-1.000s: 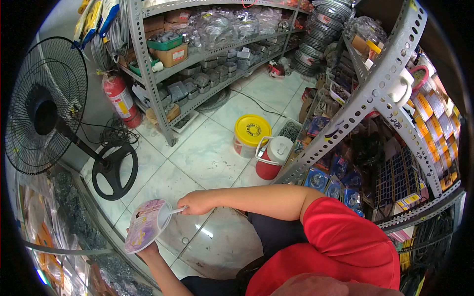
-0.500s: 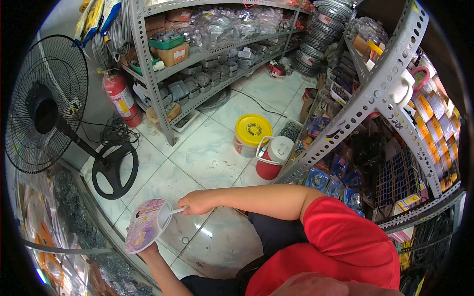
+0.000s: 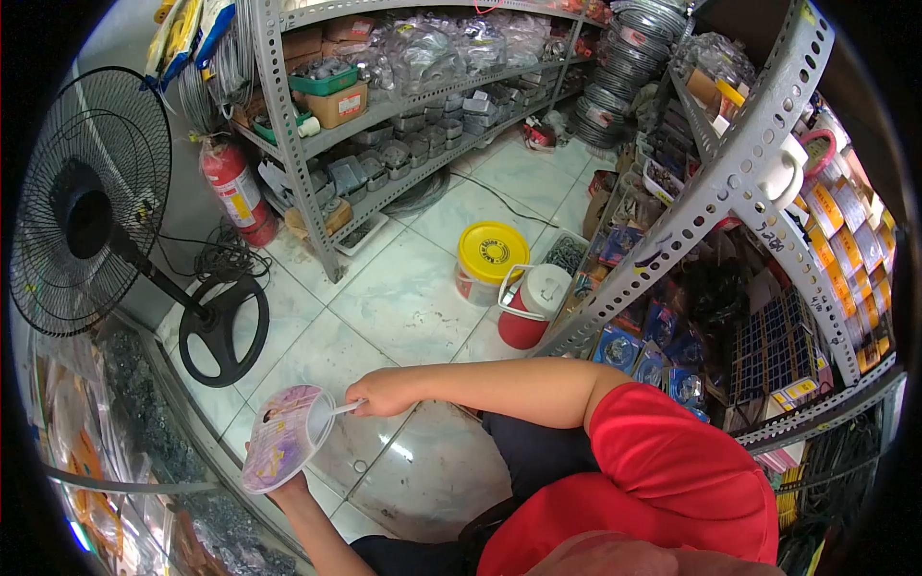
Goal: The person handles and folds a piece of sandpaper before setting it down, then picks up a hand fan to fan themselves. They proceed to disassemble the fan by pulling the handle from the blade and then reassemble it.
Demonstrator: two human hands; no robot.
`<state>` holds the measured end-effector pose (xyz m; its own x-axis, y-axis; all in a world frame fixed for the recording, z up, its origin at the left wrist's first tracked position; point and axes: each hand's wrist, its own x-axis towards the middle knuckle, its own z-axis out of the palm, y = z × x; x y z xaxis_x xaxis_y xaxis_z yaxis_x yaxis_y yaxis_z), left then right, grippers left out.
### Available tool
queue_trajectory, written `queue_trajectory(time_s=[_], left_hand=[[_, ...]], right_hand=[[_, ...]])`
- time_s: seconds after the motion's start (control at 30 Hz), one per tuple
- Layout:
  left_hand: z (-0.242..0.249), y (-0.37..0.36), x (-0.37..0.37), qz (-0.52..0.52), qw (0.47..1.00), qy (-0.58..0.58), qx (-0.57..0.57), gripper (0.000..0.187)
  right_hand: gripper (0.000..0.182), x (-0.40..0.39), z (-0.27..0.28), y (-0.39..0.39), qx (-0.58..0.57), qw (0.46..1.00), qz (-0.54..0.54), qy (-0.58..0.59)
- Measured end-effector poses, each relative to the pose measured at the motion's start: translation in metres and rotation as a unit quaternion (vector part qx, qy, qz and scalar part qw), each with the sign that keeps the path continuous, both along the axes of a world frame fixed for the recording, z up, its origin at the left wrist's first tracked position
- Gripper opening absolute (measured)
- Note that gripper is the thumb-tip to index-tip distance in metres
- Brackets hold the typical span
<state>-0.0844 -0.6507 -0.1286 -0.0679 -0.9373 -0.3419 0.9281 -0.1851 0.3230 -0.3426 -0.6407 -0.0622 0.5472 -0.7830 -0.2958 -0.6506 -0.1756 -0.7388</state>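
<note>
A plastic hand fan (image 3: 286, 438) with a purple and pink printed face and a white rim is held low in front of my body, tilted. My right hand (image 3: 382, 392) is closed round its white handle (image 3: 347, 409). Under the lower edge of the fan is my left hand (image 3: 290, 488), which bears against its back. Most of the left fingers are hidden behind the printed face; a small bit of skin shows at the fan's left edge.
A black standing fan (image 3: 91, 206) and a red fire extinguisher (image 3: 235, 192) stand at left. Metal shelving (image 3: 413, 106) holds boxes and fittings. A yellow-lidded bucket (image 3: 492, 252) and a red and white jug (image 3: 533, 305) sit on the tiles. A packed rack (image 3: 663, 216) rises at right.
</note>
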Motion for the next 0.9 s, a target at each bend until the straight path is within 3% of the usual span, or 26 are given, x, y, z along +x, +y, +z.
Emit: queue_trajectory(time_s=[0.33,0.43,0.63,0.67,0.73,0.83,0.9], left_hand=[[-0.023,-0.002,0.011,-0.077,0.994,-0.04,-0.067,0.05],[-0.053,-0.008,0.025,-0.094,0.987,-0.062,-0.112,0.053],[-0.061,-0.004,0.026,-0.051,0.985,-0.101,-0.128,0.057],[-0.058,-0.002,0.027,-0.05,0.985,-0.102,-0.129,0.057],[-0.051,0.003,0.027,-0.103,0.971,0.006,-0.217,0.051],[-0.034,0.006,0.02,-0.075,0.989,-0.037,-0.124,0.053],[-0.045,0.004,0.028,-0.094,0.979,-0.023,-0.177,0.054]], right_hand=[[0.028,0.0,0.0,-0.001,0.023,1.0,-0.009,0.007],[0.028,0.001,0.001,0.001,0.026,1.0,-0.007,0.009],[0.026,0.004,-0.003,0.002,0.014,1.0,0.008,0.014],[0.026,0.004,-0.004,0.002,0.01,1.0,0.007,0.015],[0.026,0.004,-0.006,0.002,0.005,1.0,0.006,0.015],[0.026,0.004,-0.006,0.002,0.007,1.0,0.012,0.015],[0.026,0.004,-0.006,0.001,0.005,1.0,0.015,0.027]])
